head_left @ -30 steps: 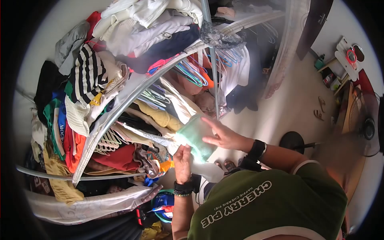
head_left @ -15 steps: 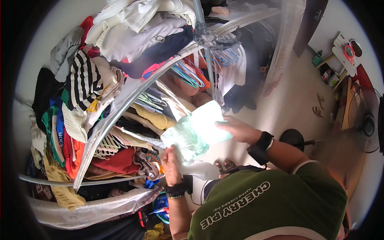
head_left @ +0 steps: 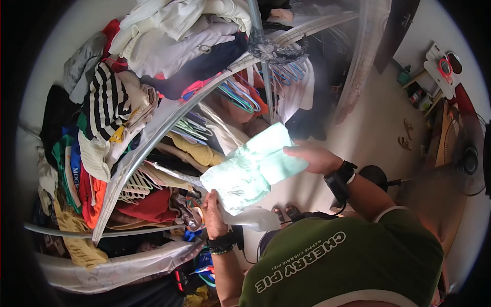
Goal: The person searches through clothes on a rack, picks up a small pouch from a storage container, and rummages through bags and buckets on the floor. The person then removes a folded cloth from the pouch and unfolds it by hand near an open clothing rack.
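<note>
A pale mint-green piece of soft material (head_left: 255, 166), which looks like thin cloth, is stretched between my two hands, bright in the light and wrinkled at its left end. My left hand (head_left: 212, 217) pinches its lower left edge with the thumb on top. On the right, my right hand (head_left: 318, 157) grips the other end, thumb on the near face and fingers mostly hidden behind. A whitish, partly see-through strip (head_left: 253, 219) hangs below the material, next to my left hand; whether I hold it too, I cannot tell.
A cloth wardrobe frame (head_left: 138, 153) stands at the left, heaped with clothes (head_left: 105, 105) and several hangers (head_left: 240, 97). At the right are a fan (head_left: 463, 153), a small white shelf (head_left: 440, 69) and sandals (head_left: 406, 135) on the floor (head_left: 368, 117).
The green material is spread wider and flatter. My right hand has moved slightly to the right, and my left hand a little to the left.
</note>
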`<state>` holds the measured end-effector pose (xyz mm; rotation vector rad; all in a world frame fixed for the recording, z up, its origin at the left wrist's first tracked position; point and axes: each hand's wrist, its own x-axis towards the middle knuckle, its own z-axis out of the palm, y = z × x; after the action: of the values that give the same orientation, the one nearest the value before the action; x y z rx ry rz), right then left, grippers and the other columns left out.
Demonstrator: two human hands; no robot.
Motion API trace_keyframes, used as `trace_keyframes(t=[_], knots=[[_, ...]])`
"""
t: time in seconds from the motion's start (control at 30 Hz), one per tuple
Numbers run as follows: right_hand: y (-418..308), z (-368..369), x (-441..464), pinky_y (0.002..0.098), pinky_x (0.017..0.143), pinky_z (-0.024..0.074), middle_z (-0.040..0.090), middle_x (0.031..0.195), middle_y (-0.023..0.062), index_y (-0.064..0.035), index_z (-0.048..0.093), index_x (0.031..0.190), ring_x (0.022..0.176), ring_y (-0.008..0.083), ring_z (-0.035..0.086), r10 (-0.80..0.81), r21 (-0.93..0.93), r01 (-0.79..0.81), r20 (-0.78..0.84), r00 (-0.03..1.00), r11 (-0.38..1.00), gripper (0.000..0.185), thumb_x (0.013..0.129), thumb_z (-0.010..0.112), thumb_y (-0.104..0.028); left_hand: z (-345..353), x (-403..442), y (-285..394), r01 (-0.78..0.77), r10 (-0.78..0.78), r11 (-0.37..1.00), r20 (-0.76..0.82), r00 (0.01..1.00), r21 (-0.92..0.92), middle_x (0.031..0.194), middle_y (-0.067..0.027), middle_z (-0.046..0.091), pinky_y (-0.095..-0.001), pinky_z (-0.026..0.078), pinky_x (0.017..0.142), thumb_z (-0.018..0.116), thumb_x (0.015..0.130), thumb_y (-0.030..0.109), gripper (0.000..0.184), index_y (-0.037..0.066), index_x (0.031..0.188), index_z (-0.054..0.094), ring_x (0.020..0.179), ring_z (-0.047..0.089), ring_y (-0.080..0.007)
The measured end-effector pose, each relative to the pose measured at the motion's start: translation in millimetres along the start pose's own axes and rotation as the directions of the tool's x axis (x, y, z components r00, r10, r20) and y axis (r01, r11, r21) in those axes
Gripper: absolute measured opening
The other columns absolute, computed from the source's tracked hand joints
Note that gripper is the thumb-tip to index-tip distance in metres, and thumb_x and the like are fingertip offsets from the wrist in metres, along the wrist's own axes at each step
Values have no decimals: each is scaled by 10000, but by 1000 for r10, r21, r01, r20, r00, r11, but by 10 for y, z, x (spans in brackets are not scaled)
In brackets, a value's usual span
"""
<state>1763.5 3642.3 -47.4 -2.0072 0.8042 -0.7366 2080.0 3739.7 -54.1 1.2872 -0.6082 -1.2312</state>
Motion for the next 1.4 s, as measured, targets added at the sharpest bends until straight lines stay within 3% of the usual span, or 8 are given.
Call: trace_keyframes(t=[0.3, 0.37, 0.6, 0.83, 0.97, 1.1, 1.27, 1.4], knots=[[-116, -7, 44, 272, 916, 423, 587, 1186, 70, 33, 509, 1240, 1045, 115, 558, 242, 495, -222, 25, 970, 840, 353, 944, 509, -159, -68, -17, -9, -14, 13, 999, 9, 1000, 51, 853, -32, 620, -245, 447, 685, 534, 911, 250, 260, 7, 908, 627, 758, 569, -116], [-196, 48, 97, 269, 911, 425, 592, 1177, 67, 26, 502, 1252, 1038, 107, 559, 385, 822, -324, 141, 912, 468, 366, 947, 508, -176, -12, -55, 31, -27, 27, 997, 2, 1000, 71, 817, -6, 598, -231, 418, 666, 537, 917, 240, 254, 6, 881, 630, 735, 527, -91], [-233, 225, 145, 278, 887, 433, 586, 1160, 78, 29, 504, 1244, 1018, 132, 561, 442, 500, -398, 33, 896, 769, 369, 957, 509, -203, 156, -113, 20, -45, 44, 995, 14, 999, 93, 771, 49, 556, -200, 365, 630, 563, 930, 253, 248, 21, 874, 631, 700, 463, -44], [-428, 653, 302, 368, 988, 390, 471, 1293, 237, -42, 279, 1411, 1176, 309, 506, -13, 51, 20, -134, 991, 999, 579, 911, 547, -160, 465, -217, -38, -56, 48, 990, 64, 997, 132, 840, 47, 579, -197, 390, 656, 559, 940, 294, 274, 32, 986, 624, 754, 489, -43], [-590, 867, 244, 464, 1088, 266, 143, 1451, 331, -51, 171, 1456, 1343, 469, 212, -116, -185, 128, 72, 991, 974, 873, 803, 680, -328, 621, -267, -16, -185, 166, 976, 160, 973, 116, 1005, -5, 609, -231, 417, 792, 525, 957, 287, 344, 9, 1155, 566, 893, 530, -82], [-704, 825, 242, 439, 1084, 282, 204, 1458, 293, -55, 228, 1442, 1342, 420, 267, -115, -272, 149, 137, 984, 951, 808, 807, 683, -261, 611, -244, -44, -169, 159, 985, 170, 972, 42, 1144, -62, 605, -278, 403, 911, 558, 940, 186, 332, 15, 1223, 531, 1025, 539, -119], [-343, 684, 308, 322, 969, 385, 404, 1411, 114, -43, 308, 1422, 1243, 184, 428, 188, 258, -129, -216, 958, 957, 659, 871, 636, -198, 297, -120, -65, -55, 78, 993, 225, 971, -106, 1132, -30, 613, -273, 405, 902, 621, 890, 108, 318, 43, 1196, 561, 1011, 545, -110], [-251, 444, 373, 283, 880, 431, 560, 1181, 90, 6, 473, 1279, 1037, 120, 538, 327, 583, -343, 136, 935, 737, 576, 827, 694, -273, 235, -118, -23, -53, 86, 992, 301, 950, -115, 1115, -20, 619, -274, 411, 897, 649, 867, 104, 326, 48, 1178, 569, 998, 549, -107]])
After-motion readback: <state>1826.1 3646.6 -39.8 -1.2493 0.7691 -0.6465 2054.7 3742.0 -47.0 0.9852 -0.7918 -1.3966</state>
